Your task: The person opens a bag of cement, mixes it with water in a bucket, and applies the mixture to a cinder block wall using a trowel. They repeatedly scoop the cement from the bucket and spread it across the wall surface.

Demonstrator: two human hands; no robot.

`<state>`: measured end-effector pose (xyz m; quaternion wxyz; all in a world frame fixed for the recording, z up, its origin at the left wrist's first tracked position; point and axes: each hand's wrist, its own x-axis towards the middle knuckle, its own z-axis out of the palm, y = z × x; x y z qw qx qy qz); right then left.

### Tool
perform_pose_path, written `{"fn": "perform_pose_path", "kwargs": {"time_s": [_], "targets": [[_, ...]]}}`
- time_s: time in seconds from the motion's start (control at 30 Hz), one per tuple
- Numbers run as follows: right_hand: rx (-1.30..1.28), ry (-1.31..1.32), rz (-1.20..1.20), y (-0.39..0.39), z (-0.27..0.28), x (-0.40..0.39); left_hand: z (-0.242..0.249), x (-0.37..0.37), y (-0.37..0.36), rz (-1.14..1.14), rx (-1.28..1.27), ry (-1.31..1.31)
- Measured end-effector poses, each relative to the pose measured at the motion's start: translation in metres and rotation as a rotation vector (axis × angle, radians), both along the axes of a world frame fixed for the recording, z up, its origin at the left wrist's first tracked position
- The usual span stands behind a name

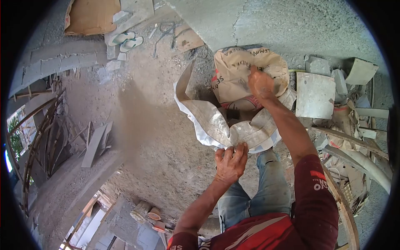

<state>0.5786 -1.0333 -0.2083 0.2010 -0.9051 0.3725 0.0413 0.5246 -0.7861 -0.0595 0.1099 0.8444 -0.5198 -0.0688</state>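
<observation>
My left hand (231, 163) grips the near edge of an open sack (212, 123), white outside and dusty grey-beige inside, its rim spread wide. Beyond it lies a crumpled brown paper cement bag (233, 68) with dark lettering and red print. My right hand (261, 83) is closed at the top of this paper bag, its fingers bent against the paper; the exact grip is partly hidden. Inside the sack's opening the contents are in shadow.
Square tiles (315, 96) and rubble lie to the right, beside wooden strips (354, 141) and a pale pipe (368, 168). Flip-flops (131, 44) and cardboard (91, 16) are at the upper left. Scrap boards (95, 143) lean at the left. Small pots (154, 213) stand at the lower left.
</observation>
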Motion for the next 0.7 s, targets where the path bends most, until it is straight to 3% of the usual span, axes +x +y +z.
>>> {"fn": "perform_pose_path", "kwargs": {"time_s": [0.1, 0.2, 0.27, 0.33, 0.4, 0.43, 0.5, 0.57, 0.63, 0.67, 0.7], "targets": [[-0.036, -0.204, -0.197, -0.005, 0.046, 0.032, 0.002, 0.000, 0.003, 0.000, -0.004, 0.016], [0.067, -0.239, -0.232, -0.032, 0.060, 0.044, 0.001, 0.002, 0.001, 0.006, -0.060, 0.027], [0.507, -0.529, -0.557, -0.021, 0.079, 0.041, -0.001, 0.001, 0.001, 0.027, -0.076, 0.037], [0.439, -0.804, -0.444, 0.003, 0.045, 0.017, -0.003, 0.003, 0.002, 0.039, -0.103, 0.048], [0.440, -0.638, -0.146, 0.027, 0.033, -0.020, -0.006, 0.001, 0.006, 0.027, -0.104, 0.050], [0.439, -0.632, -0.133, 0.028, 0.025, -0.028, -0.006, 0.001, 0.007, 0.040, -0.110, 0.052], [0.083, -0.478, 0.381, 0.028, 0.009, -0.042, -0.006, 0.001, 0.010, 0.033, -0.106, 0.055], [0.060, -0.450, 0.306, 0.020, -0.010, -0.036, -0.006, 0.002, 0.012, 0.033, -0.102, 0.052], [-0.271, 0.056, 0.236, 0.006, -0.029, -0.028, -0.008, 0.001, 0.014, 0.026, -0.095, 0.060], [-0.097, 0.338, 0.267, -0.008, -0.037, -0.023, -0.010, 0.000, 0.014, 0.033, -0.096, 0.056], [-0.102, 0.344, 0.266, -0.015, -0.039, -0.019, -0.011, 0.000, 0.013, 0.038, -0.102, 0.049]]}}
